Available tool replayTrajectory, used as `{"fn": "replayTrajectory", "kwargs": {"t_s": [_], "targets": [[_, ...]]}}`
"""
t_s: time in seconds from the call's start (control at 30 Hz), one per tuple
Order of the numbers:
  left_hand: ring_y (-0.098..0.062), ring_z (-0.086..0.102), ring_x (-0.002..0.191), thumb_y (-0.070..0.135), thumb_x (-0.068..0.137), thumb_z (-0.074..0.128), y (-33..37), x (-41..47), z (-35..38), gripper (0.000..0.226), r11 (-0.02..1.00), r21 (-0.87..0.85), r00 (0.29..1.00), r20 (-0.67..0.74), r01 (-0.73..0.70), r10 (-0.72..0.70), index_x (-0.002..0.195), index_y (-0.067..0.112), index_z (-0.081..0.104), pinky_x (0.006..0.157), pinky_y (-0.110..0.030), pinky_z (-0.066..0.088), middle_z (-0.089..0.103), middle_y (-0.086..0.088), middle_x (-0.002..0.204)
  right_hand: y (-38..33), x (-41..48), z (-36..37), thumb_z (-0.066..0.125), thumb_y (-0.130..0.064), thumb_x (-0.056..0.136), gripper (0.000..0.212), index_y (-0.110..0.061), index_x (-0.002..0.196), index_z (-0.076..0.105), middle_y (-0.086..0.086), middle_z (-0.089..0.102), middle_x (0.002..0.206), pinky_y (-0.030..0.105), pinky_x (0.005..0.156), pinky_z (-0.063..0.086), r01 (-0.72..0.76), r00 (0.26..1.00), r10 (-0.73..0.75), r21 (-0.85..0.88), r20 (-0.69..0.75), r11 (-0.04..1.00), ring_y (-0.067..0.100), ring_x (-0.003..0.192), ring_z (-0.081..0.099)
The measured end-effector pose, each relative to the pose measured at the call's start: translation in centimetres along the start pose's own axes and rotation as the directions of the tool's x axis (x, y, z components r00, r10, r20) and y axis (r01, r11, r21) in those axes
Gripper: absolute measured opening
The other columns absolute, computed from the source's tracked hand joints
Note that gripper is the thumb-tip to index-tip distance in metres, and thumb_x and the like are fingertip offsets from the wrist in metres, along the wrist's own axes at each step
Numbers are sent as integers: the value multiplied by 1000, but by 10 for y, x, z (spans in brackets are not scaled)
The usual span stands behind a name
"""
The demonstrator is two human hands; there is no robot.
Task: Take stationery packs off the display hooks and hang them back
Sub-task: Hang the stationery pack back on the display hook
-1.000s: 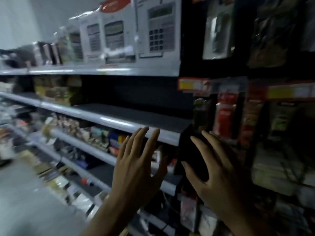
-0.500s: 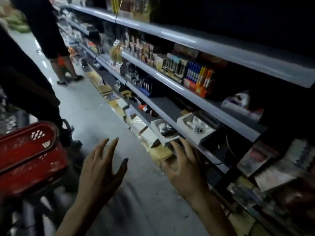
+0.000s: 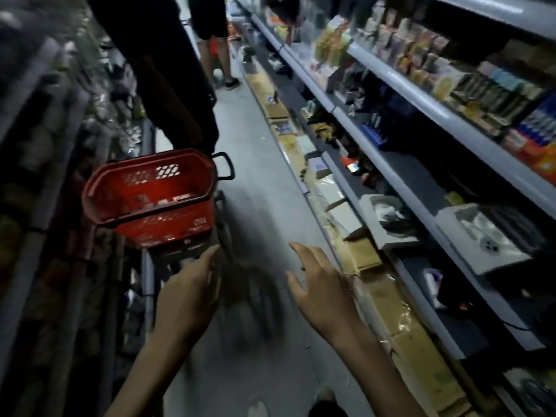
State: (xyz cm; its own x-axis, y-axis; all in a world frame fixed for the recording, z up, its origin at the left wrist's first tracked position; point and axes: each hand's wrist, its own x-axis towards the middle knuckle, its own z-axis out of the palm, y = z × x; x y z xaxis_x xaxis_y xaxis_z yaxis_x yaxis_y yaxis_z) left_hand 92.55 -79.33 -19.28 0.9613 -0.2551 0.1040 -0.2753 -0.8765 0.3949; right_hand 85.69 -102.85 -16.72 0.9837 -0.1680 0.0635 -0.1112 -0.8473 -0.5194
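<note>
Both hands — left hand (image 3: 188, 299) and right hand (image 3: 323, 293) — hover released, fingers extended, over the aisle floor (image 3: 255, 188) near a red basket (image 3: 150, 197).

Aisle floor (image 3: 258, 191) runs down the middle, left shelving (image 3: 45, 176) and right shelving (image 3: 421, 103) flanking it. Basket (image 3: 168, 227) left of centre, just beside the left shelving; a person (image 3: 168, 85) directly behind it, a second person (image 3: 213, 40) farther down the aisle. Flat cartons (image 3: 391, 302) line the foot of the right shelving. Nearest the camera: left hand (image 3: 186, 296) near the basket, right hand (image 3: 322, 296) near the cartons
</note>
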Motion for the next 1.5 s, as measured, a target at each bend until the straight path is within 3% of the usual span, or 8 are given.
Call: {"fn": "replayTrajectory", "kwargs": {"t_s": [0.1, 0.17, 0.23, 0.5, 0.6, 0.77, 1.07, 1.5], "targets": [[-40, 73, 84, 27, 99, 60, -24, 7, -3, 38, 996, -2, 995, -51, 84, -84, 137, 30, 60, 62, -41, 52, 77, -10, 102, -14, 27, 23, 61, -33, 98, 39, -31, 137, 58, -5, 69, 119, 28, 79, 50, 44, 996, -45, 19, 72, 999, 17, 100, 67], [-37, 72, 83, 23, 97, 62, -39, 16, -3, 20, 991, 29, 990, -66, 129, -127, 117, 27, 66, 59, -40, 50, 76, -6, 95, -23, 50, 39, 63, -38, 98, 13, -29, 106, 67, -4, 71, 93, 31, 64, 46, 56, 996, -54, -28, 77, 998, 21, 83, 68], [-33, 69, 77, 20, 96, 64, -55, 27, -3, 4, 984, 61, 983, -88, 166, -160, 97, 23, 62, 57, -39, 46, 72, -3, 85, -34, 76, 56, 61, -42, 98, 30, -22, 77, 57, -3, 61, 71, 32, 55, 36, 92, 993, -87, -64, 74, 994, 25, 68, 62], [-22, 57, 64, 46, 102, 44, -122, 99, 2, 44, 941, 150, 942, -199, 303, -271, 67, 20, 50, 51, -33, 34, 54, 2, 67, -59, 201, 117, 60, -39, 101, 48, -22, 58, 45, -7, 42, 67, 30, 55, 33, 245, 958, -245, 20, 152, 969, 21, 58, 54], [-24, 59, 65, 41, 103, 41, -138, 123, 5, 41, 917, 152, 918, -213, 368, -333, 67, 23, 50, 54, -34, 36, 56, 2, 67, -49, 244, 136, 54, -38, 103, 38, -14, 78, 70, -5, 62, 93, 32, 64, 46, 271, 920, -274, 52, 280, 961, 19, 75, 63], [-25, 68, 94, 38, 102, 29, -167, 155, 15, 48, 878, 96, 880, -139, 469, -455, 103, 18, 72, 79, -42, 52, 73, 2, 102, -41, 310, 161, 36, -40, 97, 46, -15, 110, 73, -1, 63, 122, 41, 88, 53, 385, 827, -356, 23, 434, 922, 24, 102, 65], [-25, 54, 135, 39, 91, 24, -243, 234, 24, 67, 849, 90, 853, -27, 521, -521, 142, 11, 59, 108, -46, 43, 59, -5, 144, -75, 411, 212, 61, -29, 97, 32, -21, 129, 66, -2, 62, 129, 41, 96, 51, 459, 770, -396, -4, 500, 889, 23, 115, 61], [-35, 66, 109, 33, 85, 39, -390, 362, 65, 53, 906, 212, 880, 237, 367, -412, 123, 11, 69, 92, -46, 52, 67, -14, 121, -126, 530, 311, 56, -27, 98, 37, -17, 133, 63, 2, 61, 128, 43, 95, 52, 337, 744, -143, -182, 653, 924, 27, 115, 61]]}}
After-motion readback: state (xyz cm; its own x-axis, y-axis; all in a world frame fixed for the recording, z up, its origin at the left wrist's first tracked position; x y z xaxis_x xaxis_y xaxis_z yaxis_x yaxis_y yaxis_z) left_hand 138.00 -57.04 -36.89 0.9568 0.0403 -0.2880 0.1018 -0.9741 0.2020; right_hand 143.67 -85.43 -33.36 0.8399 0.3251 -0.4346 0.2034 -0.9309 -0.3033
